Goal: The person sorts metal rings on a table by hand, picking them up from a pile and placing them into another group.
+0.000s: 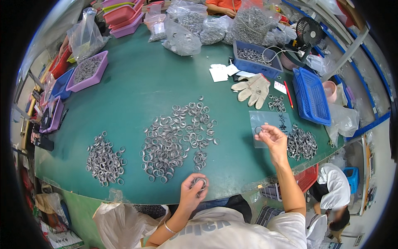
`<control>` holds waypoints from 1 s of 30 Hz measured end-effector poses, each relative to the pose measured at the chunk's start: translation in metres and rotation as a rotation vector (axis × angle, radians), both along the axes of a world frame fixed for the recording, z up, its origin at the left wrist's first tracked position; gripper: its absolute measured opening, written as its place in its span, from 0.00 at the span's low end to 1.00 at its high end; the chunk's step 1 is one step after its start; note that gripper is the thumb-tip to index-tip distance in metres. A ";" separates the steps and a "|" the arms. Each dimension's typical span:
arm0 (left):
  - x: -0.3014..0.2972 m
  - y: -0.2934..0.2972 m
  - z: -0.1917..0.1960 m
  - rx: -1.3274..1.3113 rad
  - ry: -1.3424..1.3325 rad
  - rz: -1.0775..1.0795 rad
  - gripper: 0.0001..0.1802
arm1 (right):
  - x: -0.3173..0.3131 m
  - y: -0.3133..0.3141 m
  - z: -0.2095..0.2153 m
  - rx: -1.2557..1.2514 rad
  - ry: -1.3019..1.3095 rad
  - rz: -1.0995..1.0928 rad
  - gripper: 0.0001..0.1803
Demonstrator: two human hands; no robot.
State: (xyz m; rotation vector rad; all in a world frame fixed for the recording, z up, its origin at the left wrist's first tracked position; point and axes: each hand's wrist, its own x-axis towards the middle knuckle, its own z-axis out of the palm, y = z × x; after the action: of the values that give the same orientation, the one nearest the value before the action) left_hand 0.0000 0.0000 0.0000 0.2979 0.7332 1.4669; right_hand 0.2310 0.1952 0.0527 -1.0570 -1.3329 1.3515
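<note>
My left hand is at the near edge of the green table, closed around a small stack of metal rings. My right hand is raised over a clear plastic bag and pinches one metal ring between thumb and fingers. A large spread of loose metal rings lies in the middle of the table, just beyond my left hand. A smaller heap of rings sits to the left, and another heap lies right of my right hand.
A cloth glove, paper slips and a red pen lie at the back right, beside a blue basket and a blue bin. Bags of rings and a purple tray stand farther back. Another person crouches at lower right.
</note>
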 end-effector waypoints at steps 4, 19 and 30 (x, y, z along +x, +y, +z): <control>0.003 0.002 -0.003 0.021 -0.021 0.007 0.09 | -0.004 0.000 0.013 0.056 0.057 -0.018 0.12; 0.003 0.004 -0.003 0.025 -0.030 -0.001 0.09 | -0.006 0.006 0.014 0.100 0.084 -0.039 0.12; 0.002 0.003 -0.003 0.042 -0.055 -0.010 0.10 | -0.008 0.007 0.006 0.004 0.062 0.003 0.11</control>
State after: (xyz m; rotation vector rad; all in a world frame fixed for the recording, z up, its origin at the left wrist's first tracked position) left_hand 0.0023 0.0033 -0.0033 0.2914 0.6563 1.4772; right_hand 0.2232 0.2022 0.0589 -1.0029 -1.2917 1.3722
